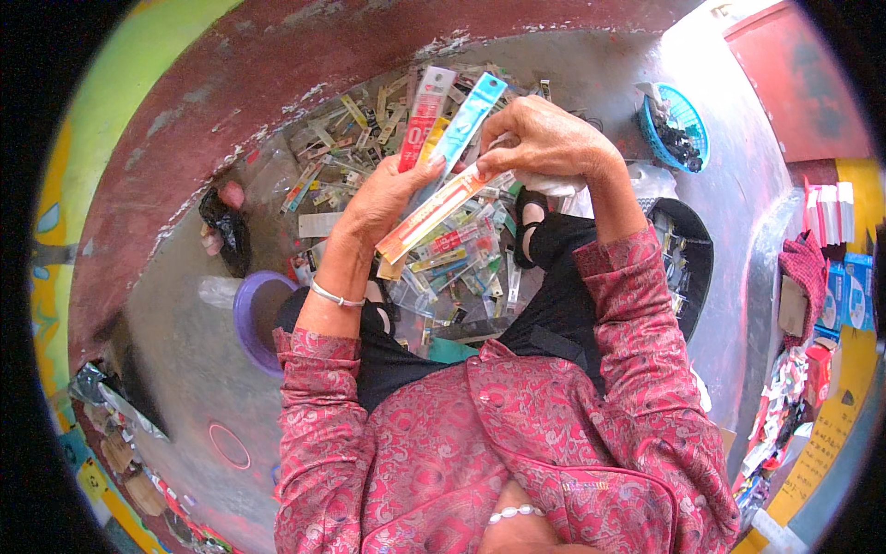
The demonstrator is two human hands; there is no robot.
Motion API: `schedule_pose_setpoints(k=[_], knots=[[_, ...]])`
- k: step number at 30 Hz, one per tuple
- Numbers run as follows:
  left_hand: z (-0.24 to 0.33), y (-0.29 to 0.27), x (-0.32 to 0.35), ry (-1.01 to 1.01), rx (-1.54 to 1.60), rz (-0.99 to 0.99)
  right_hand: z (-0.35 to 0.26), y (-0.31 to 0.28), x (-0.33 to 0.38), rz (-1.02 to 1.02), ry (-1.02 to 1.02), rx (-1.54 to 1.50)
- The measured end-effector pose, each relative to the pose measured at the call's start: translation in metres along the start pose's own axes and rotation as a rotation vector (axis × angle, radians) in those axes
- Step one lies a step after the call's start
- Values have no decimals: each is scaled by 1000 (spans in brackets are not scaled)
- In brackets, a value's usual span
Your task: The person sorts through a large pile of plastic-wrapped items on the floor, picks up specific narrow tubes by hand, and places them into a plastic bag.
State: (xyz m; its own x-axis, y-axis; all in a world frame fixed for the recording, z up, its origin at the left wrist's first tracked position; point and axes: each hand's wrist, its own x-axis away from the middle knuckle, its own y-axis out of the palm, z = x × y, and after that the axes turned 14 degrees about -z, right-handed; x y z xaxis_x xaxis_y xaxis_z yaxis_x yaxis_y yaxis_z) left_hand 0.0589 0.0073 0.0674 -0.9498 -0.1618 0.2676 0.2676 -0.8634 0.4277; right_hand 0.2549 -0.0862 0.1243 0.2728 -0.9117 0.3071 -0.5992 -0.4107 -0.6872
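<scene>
My left hand (380, 197) is closed on several long, narrow flat packets fanned upward. Among them are a red one (425, 115), a light blue one (471, 111) and a partly hidden yellow one (436, 138). An orange-and-white narrow packet (434, 217) slants across below them, its lower end near my left wrist. Thumb and fingers of my right hand (546, 138) pinch its upper end. Something whitish (551, 184) shows just under my right hand; I cannot make out what it is. Beneath both hands lies a loose heap of similar packets (452, 245).
Round the heap stand a purple basin (251, 323) at left, a black tub (703, 277) with packets at right, and a light blue basket (688, 111) holding dark items. A black plastic bag (226, 231) lies far left. Boxes (844, 291) line the right wall.
</scene>
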Motion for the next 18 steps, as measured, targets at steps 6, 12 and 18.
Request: schedule_pose_setpoints(k=[6, 12, 18], knots=[[-6, -8, 2, -77, -46, -43, 7, 2, -7, 192, 154, -137], [-8, -9, 0, 90, 117, 81, 28, 2, -8, 585, 176, -772], [0, -1, -3, 241, 171, 115, 19, 18, -11, 276, 56, -1093]])
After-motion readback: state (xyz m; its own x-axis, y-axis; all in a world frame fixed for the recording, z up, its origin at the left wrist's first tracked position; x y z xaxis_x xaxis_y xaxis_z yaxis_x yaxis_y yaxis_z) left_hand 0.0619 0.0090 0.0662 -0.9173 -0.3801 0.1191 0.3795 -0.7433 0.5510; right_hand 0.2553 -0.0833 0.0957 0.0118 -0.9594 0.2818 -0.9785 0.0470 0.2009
